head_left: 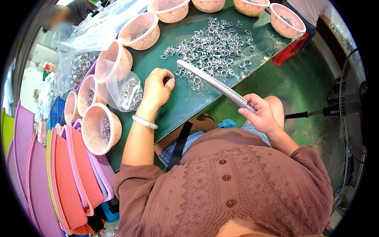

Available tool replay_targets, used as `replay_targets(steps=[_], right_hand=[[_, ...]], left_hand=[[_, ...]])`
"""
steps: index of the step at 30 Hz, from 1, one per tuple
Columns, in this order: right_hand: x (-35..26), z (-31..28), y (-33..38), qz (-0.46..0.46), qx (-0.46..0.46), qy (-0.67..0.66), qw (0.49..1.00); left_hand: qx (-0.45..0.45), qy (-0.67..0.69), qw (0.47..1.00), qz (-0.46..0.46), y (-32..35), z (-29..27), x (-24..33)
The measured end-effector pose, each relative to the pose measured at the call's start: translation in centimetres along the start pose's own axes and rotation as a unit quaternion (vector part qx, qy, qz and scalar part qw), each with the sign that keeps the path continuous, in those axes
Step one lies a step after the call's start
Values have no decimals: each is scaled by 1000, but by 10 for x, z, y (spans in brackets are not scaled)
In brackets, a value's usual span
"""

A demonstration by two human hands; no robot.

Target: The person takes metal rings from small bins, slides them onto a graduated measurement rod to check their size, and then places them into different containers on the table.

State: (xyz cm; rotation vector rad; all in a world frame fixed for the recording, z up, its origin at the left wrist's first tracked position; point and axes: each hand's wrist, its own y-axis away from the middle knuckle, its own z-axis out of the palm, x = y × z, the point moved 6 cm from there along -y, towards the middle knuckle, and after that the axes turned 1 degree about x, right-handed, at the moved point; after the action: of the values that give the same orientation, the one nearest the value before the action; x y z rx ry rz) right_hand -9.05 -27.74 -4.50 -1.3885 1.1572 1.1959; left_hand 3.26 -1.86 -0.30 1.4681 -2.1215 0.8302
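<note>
My right hand (pixel 260 113) grips the thick end of a silvery ring mandrel (pixel 215 83), a long tapered metal rod with marks along it. Its thin tip points up and left over the near side of a pile of silver rings (pixel 215 43) on the green table (pixel 169 106). No ring shows on the rod. My left hand (pixel 158 87), with a pale bangle at its wrist, is closed above the table left of the tip. Its curled fingers hide whatever they may hold. Beside that hand lies a clear plastic bag (pixel 131 93) of rings.
Pink baskets, one with small metal pieces (pixel 106 128), curve along the table's left and far edges. Stacked coloured plastic baskets (pixel 65 177) stand at the left. A red clamp-like piece (pixel 290 50) sits at the table's right corner. A black fan (pixel 351 102) stands at the right.
</note>
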Motion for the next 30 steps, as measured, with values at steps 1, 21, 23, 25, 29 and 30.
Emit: replay_targets(steps=[1,21,23,25,29,30], right_hand=[[0,1,0,0,0,-1,1000],[14,24,3,157,-16,-155,975],[13,32,2,153,-31,-165,974],[14,38,2,157,-50,-154,974],[14,43,4,163,-67,-135,975],[12,42,5,159,-64,-135,976]], left_hand=[[0,3,1000,-10,3,-2,-3],[2,-29,999,21,23,-18,-13],[13,-40,999,25,23,-17,-13],[22,-43,998,33,24,-16,-11],[14,101,992,-76,22,-15,-22],[13,213,972,-99,22,-14,-25]])
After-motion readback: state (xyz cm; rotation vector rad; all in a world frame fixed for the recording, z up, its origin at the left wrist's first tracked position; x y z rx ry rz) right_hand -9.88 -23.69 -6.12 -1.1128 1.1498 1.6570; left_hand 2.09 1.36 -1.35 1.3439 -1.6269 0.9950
